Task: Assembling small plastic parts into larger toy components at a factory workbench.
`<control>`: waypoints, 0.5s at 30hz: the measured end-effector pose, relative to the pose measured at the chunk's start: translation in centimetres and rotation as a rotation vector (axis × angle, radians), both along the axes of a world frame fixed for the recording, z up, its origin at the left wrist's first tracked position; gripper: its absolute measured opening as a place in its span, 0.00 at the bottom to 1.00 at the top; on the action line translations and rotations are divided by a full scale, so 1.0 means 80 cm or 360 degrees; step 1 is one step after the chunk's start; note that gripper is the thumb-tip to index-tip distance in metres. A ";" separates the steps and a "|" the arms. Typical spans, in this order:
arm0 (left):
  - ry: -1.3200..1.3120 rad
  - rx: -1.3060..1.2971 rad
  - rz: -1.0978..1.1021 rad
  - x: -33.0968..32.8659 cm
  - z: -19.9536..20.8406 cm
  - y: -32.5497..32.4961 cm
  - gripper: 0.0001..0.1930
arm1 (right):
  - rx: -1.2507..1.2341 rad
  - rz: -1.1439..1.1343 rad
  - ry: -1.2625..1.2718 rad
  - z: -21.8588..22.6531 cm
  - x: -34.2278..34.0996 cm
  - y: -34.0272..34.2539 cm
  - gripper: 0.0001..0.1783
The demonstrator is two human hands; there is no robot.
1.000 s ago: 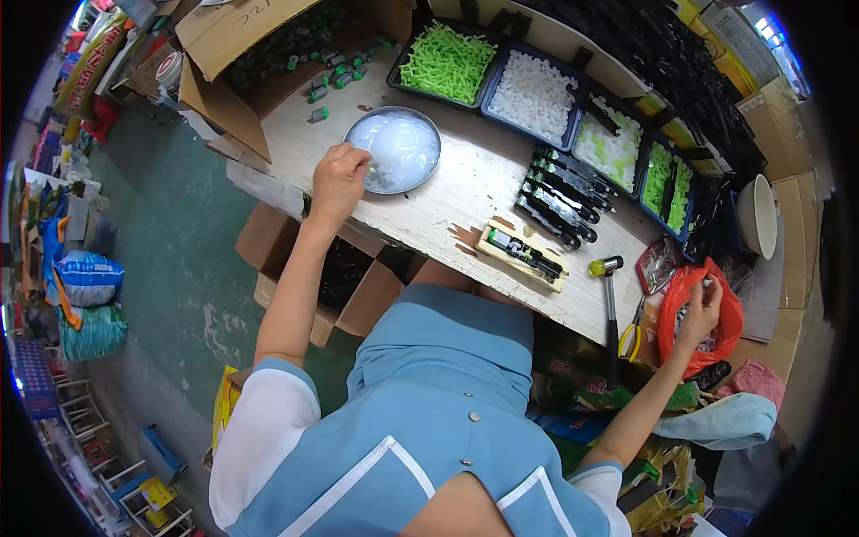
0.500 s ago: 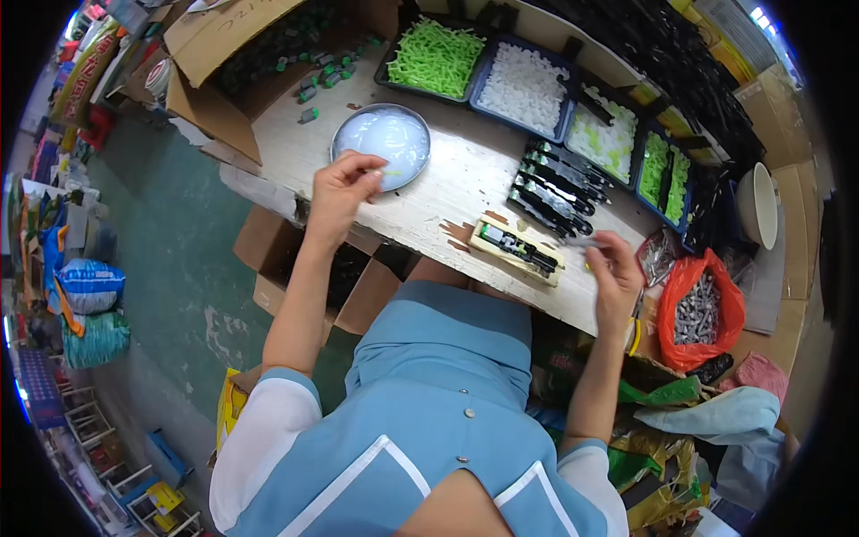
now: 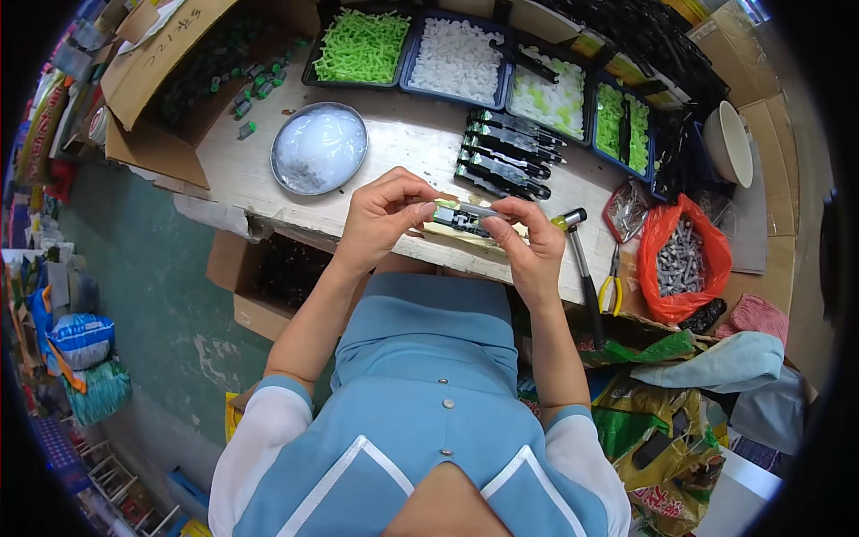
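Over a pale wooden block (image 3: 490,243) at the table's front edge, my two hands come close together. A dark part with a green end (image 3: 454,217) lies in the block. My left hand (image 3: 386,220) is closed, thumb and forefinger pinching a thin green plastic stick, mostly hidden by the fingertips. My right hand (image 3: 534,249) pinches a small grey metal cylinder (image 3: 477,209), whose far end points at the left fingertips. Whether stick and cylinder touch, I cannot tell. Behind the hands lies a row of black assembled parts (image 3: 506,154).
A round dish (image 3: 319,148) of whitish material stands left. Trays of green sticks (image 3: 362,46) and white pieces (image 3: 455,59) line the back. To the right are a hammer (image 3: 583,273), yellow-handled pliers (image 3: 612,288) and a red bag (image 3: 659,302) of metal parts. A cardboard box (image 3: 161,152) stands far left.
My left hand has moved right from the dish to the block, and my right hand has come left with the grey cylinder. The view has shifted to the right, and the hammer now shows.
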State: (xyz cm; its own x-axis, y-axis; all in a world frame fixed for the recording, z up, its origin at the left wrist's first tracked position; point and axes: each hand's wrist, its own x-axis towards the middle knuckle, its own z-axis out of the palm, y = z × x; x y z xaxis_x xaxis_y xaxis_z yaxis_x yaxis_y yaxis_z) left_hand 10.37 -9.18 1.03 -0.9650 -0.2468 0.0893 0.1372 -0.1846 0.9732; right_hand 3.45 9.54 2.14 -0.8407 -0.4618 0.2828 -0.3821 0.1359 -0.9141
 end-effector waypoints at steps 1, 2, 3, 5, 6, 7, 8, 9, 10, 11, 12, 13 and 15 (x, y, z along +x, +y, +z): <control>0.0002 -0.0016 -0.0018 0.000 -0.001 0.000 0.06 | 0.0001 -0.0002 -0.0003 0.000 0.000 0.000 0.09; 0.0004 -0.0031 -0.0036 0.000 -0.002 0.001 0.07 | -0.0001 0.0002 -0.0007 0.000 0.001 0.000 0.09; 0.0001 -0.0031 -0.0037 0.000 -0.002 0.002 0.07 | -0.0002 0.0005 -0.0012 0.000 0.002 0.000 0.09; 0.0019 -0.0057 -0.0034 0.000 0.000 0.004 0.06 | 0.0012 0.0008 -0.0005 0.000 0.002 0.000 0.09; 0.0018 -0.0057 -0.0034 0.000 0.002 0.005 0.06 | 0.0026 0.0011 0.0003 0.000 0.002 0.000 0.09; 0.0026 -0.0060 -0.0039 0.000 0.003 0.006 0.06 | 0.0026 0.0011 0.0002 0.000 0.002 0.000 0.09; 0.0035 -0.0063 -0.0044 0.000 0.004 0.006 0.06 | 0.0037 0.0014 0.0006 0.000 0.002 0.001 0.09; 0.0034 -0.0063 -0.0044 0.000 0.004 0.006 0.06 | 0.0049 0.0016 0.0010 0.000 0.002 0.002 0.09; 0.0077 -0.0072 -0.0059 0.000 0.004 0.006 0.06 | 0.0049 0.0014 0.0009 -0.001 0.001 0.003 0.09; 0.0120 -0.0080 -0.0074 0.000 0.004 0.006 0.06 | 0.0023 0.0039 -0.0132 -0.004 0.000 0.005 0.08; 0.0118 -0.0080 -0.0077 -0.001 0.002 0.005 0.06 | -0.0004 0.0064 -0.0273 -0.006 -0.001 0.006 0.08; 0.0241 -0.0305 -0.0068 -0.003 -0.001 0.004 0.07 | -0.0002 0.0061 -0.0276 -0.005 -0.001 0.008 0.08; 0.0360 -0.0526 -0.0064 -0.004 -0.004 0.007 0.08 | -0.0222 0.0172 -0.0851 -0.002 -0.001 0.011 0.08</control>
